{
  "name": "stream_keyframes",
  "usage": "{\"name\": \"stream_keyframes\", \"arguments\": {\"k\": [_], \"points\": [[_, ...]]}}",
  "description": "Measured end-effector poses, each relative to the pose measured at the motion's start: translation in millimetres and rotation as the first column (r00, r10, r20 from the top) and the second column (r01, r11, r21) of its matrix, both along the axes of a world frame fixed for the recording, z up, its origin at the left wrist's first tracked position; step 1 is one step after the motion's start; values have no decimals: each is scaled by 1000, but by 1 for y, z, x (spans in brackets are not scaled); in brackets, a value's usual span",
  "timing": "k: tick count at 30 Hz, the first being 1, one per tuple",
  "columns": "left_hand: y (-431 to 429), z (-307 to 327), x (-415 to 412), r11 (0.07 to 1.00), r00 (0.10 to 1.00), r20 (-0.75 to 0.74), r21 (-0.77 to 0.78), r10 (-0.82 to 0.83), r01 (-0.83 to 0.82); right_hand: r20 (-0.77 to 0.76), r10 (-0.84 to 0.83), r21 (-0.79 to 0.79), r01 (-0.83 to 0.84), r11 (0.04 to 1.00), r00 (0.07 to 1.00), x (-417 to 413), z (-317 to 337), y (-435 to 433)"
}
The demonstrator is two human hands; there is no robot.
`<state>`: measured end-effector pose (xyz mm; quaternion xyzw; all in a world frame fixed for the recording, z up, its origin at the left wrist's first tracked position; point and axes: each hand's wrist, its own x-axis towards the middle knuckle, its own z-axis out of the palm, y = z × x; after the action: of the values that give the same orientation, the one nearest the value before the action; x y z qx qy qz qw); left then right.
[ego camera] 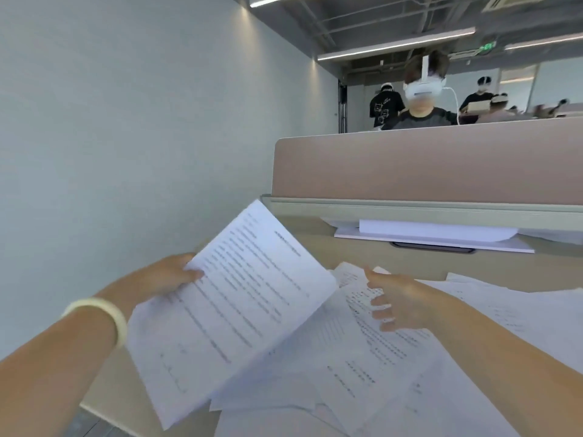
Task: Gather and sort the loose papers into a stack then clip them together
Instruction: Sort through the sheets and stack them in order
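- So, at the far left, my left hand (172,274) pinches the sheaf (233,304) by its left edge, thumb on top and the other fingers curled underneath. A pale bracelet (97,313) sits on that wrist.
- The sheaf is lifted off the desk (372,252) and tilted, with its lower edge hanging over the loose papers (356,361). I judge the gathering only partly done, since many sheets lie fanned and overlapping below.
- To do this step well, I should press the thumb firmly so the held sheets do not slide apart. I should also bring the sheaf lower and flatter, so the next page can go on with its edges matching.
- To the right, my right hand (400,302) is open, fingers spread and loosely bent, holding nothing. It hovers above the printed sheets, and I cannot tell whether a fingertip touches one.
- It is best to take one sheet only, the topmost, by a free corner, so those beneath do not drag along.
- Further right, more pages lie spread out. At the back a white pile (438,231) lies under the divider (426,165). No clip shows.
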<state>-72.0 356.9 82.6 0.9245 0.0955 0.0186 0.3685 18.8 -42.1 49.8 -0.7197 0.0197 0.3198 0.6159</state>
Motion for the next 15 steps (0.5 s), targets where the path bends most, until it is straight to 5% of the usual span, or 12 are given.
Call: {"name": "stream_keyframes", "arguments": {"k": [2,6,11,15], "points": [[-11,-26,19,985,984,-154,130,-90,110,-18,12,-47,-13,999,1000,-1,-4,5],[-24,-63,52,830,956,-284,548,69,103,10,-1,-163,2,987,1000,3,-12,24],[-30,-79,63,815,968,-248,568,41,111,26,-50,-189,53,981,998,16,-27,47],[-35,-78,67,834,985,-168,540,-24,112,214,83,-382,5,924,973,22,-28,69]]}}
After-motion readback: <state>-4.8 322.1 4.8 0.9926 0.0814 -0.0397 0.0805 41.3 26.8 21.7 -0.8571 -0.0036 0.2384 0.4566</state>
